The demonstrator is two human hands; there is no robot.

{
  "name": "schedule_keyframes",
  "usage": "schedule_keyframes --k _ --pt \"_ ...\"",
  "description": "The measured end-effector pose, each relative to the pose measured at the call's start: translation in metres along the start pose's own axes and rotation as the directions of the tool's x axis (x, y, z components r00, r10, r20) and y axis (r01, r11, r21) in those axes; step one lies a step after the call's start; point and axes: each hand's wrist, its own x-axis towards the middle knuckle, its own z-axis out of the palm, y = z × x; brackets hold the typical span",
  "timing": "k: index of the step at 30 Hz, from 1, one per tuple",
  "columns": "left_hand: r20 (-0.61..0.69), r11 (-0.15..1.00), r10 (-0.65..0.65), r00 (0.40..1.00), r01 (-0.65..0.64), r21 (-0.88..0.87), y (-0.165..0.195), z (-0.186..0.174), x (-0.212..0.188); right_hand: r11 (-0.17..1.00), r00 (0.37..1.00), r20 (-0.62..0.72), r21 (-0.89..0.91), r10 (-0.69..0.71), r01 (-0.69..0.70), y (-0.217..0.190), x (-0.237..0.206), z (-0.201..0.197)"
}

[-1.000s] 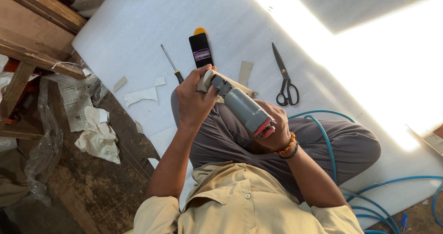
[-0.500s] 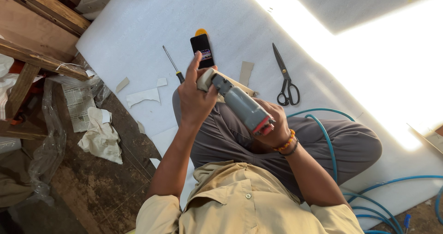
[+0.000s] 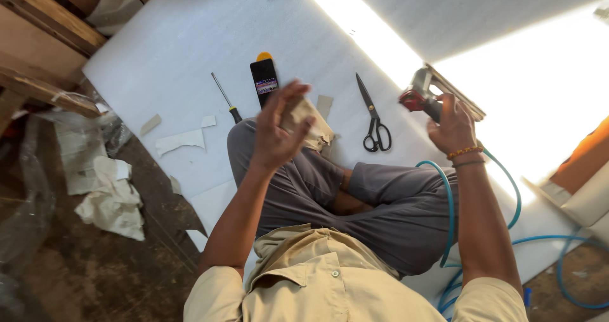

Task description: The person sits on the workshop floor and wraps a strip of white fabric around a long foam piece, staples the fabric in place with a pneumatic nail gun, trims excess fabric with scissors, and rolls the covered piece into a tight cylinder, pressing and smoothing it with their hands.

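The left hand (image 3: 279, 126) is motion-blurred, so its fingers are unclear. It covers part of the beige cloth (image 3: 311, 124). At 3 o'clock, the right hand (image 3: 453, 126) hides the air tool's (image 3: 420, 95) grip, and the blue hose (image 3: 447, 208) is cut off at 5 o'clock.

white sheet (image 3: 190, 55) | scissors (image 3: 374, 116) | screwdriver (image 3: 226, 98) | paper scraps (image 3: 181, 141)

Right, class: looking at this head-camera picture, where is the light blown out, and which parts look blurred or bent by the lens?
Head view: a band of sunlight across the white sheet is blown out at upper right, hiding detail there; the left hand and the grey air tool in the right hand are motion-blurred; the scissors and screwdriver stay sharp; the wide lens bows the edges.
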Motion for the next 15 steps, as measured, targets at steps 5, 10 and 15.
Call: schedule_keyframes --k 5,10,15 --pt "0.251 0.966 0.239 0.938 -0.256 0.037 0.000 0.039 -0.017 0.953 0.990 0.004 -0.272 0.138 -0.132 0.048 -0.004 0.023" --pt "0.265 0.926 0.376 0.888 -0.370 -0.073 -0.002 0.060 -0.015 0.870 0.836 0.322 -0.377 0.445 -0.318 0.044 0.003 0.037" --pt "0.309 0.911 0.400 0.863 -0.412 -0.030 -0.006 0.062 -0.003 0.817 0.700 0.442 -0.437 0.560 -0.377 0.024 0.019 0.037"
